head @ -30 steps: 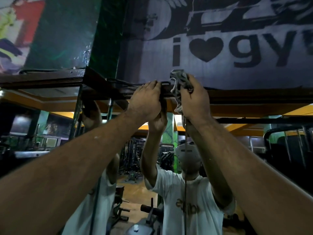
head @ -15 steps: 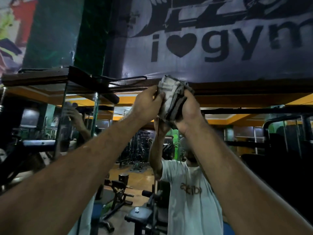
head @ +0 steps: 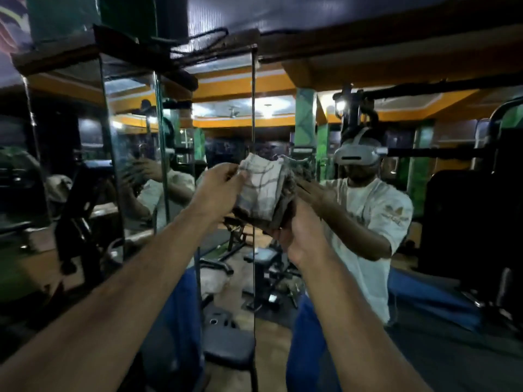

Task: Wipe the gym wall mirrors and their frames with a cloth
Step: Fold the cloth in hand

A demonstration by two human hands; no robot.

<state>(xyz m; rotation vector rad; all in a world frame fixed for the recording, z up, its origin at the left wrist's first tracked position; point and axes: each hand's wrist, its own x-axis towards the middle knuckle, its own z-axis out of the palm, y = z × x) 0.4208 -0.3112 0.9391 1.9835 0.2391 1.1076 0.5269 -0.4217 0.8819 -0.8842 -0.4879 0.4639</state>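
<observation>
A folded checked cloth (head: 261,190), white with dark lines and soiled at the bottom, is held up between both hands in front of the wall mirror (head: 368,250). My left hand (head: 219,189) pinches its upper left edge with thumb and fingers. My right hand (head: 300,236) cups it from below and the right, fingers curled round the folded bundle. The cloth is off the glass, near the vertical seam (head: 254,137) between two mirror panels. The dark wooden top frame (head: 368,49) runs above.
A mirrored column corner (head: 113,165) juts out on the left. The mirrors reflect a person in a white T-shirt, gym benches, weight machines, green pillars and ceiling lights. A dark banner hangs over the frame.
Both hands have come down from the top frame with the cloth to about chest height. The cloth has been gathered into a folded bundle, and the view has tilted down.
</observation>
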